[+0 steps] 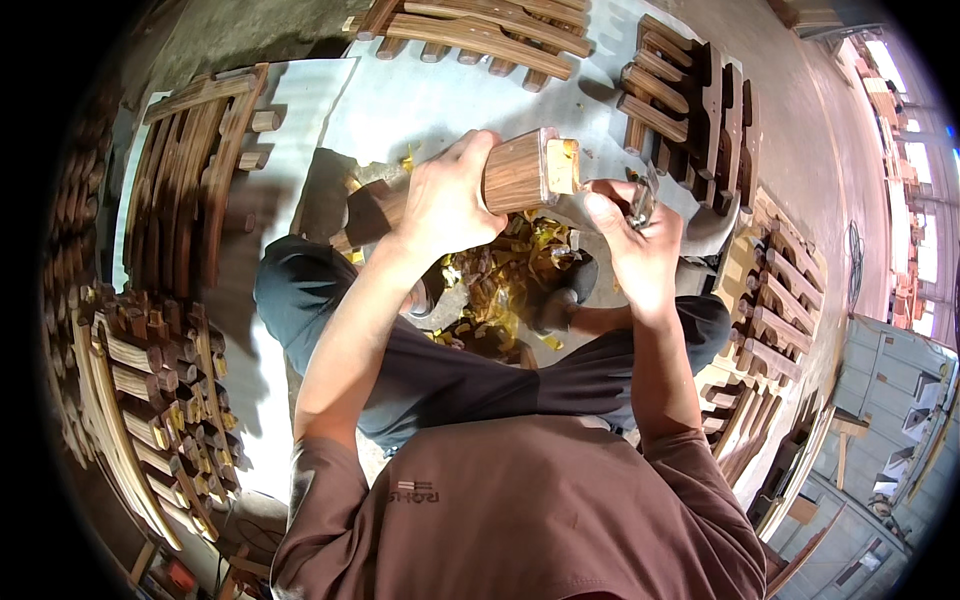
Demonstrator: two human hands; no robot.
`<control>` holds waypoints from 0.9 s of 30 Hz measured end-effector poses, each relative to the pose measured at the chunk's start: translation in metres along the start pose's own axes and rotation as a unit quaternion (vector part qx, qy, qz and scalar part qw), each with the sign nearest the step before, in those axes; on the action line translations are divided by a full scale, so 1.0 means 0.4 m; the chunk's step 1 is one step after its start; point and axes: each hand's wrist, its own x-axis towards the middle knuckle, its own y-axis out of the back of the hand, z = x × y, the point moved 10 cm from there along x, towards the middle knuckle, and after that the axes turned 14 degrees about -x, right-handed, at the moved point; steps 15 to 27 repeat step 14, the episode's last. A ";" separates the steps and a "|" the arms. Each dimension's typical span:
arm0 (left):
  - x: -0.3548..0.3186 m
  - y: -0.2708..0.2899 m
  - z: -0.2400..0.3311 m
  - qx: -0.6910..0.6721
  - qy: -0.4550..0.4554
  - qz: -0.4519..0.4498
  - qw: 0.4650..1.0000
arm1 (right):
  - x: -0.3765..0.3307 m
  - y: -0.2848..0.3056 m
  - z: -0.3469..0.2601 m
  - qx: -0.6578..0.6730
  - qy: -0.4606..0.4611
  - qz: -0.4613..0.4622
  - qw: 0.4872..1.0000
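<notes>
My left hand (448,200) is closed round a brown wooden furniture piece (515,170), held out level in front of me over my crossed legs. The piece runs from the lower left to a squared block at its right end. From that end sticks a short pale tenon (563,166) with yellow tape or film on it. Just right of the tenon, my right hand (638,240) grips a small shiny metal tool (642,203). Its exact kind I cannot make out. Thumb and fingers of this hand are a little apart from the tenon.
Yellow and brown scraps (490,270) litter the floor between my feet. Stacked wooden pieces stand on pale sheeting (400,115): a left stack (195,180), a far stack (480,35) and a right stack (700,110). More parts (150,400) crowd the near left. Grey cabinets (890,380) stand far right.
</notes>
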 end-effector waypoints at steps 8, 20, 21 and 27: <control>-0.013 -0.016 0.000 -0.014 -0.009 -0.013 1.000 | -0.010 -0.013 -0.077 -0.155 0.172 0.053 0.971; -0.023 -0.033 0.013 -0.053 0.018 -0.067 0.996 | -0.019 0.019 -0.098 -0.193 0.243 0.146 0.939; -0.023 -0.033 0.013 -0.053 0.018 -0.067 0.996 | -0.019 0.019 -0.098 -0.193 0.243 0.146 0.939; -0.023 -0.033 0.013 -0.053 0.018 -0.067 0.996 | -0.019 0.019 -0.098 -0.193 0.243 0.146 0.939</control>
